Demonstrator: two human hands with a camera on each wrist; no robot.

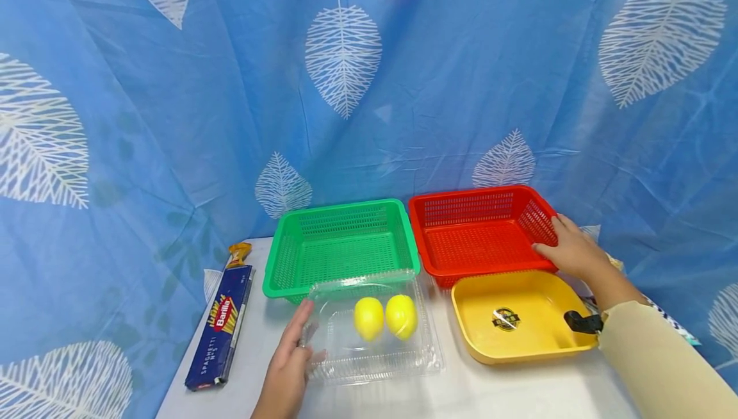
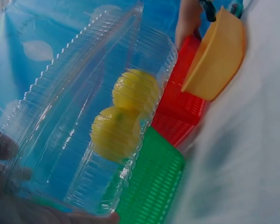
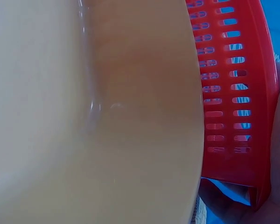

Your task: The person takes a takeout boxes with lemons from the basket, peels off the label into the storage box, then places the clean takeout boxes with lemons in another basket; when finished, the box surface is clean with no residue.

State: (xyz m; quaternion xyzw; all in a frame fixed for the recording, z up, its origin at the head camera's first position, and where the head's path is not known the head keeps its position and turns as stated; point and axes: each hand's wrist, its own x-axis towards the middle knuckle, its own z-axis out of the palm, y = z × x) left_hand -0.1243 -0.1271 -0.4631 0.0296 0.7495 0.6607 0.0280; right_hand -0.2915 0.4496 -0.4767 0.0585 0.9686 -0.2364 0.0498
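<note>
My left hand (image 1: 290,362) grips the left side of a clear plastic clamshell container (image 1: 369,373). Two yellow lemons, one (image 1: 369,318) beside the other (image 1: 401,316), sit in it; the left wrist view shows them through its ribbed wall. The container's far edge overlaps the front of a green basket (image 1: 346,252) in the head view. At the back right, my right hand (image 1: 576,254) grips the right rim of a red basket (image 1: 473,243), thumb on the inner side. The right wrist view shows that hand at the slotted red wall (image 3: 238,163), partly cut off by the frame.
In front of the red basket stands a yellow tub (image 1: 536,307) with a round dark label, partly under my right forearm. A blue spaghetti box (image 1: 221,329) lies at the left with an orange packet (image 1: 238,254) behind it. Patterned packages (image 1: 674,323) show beyond my right sleeve.
</note>
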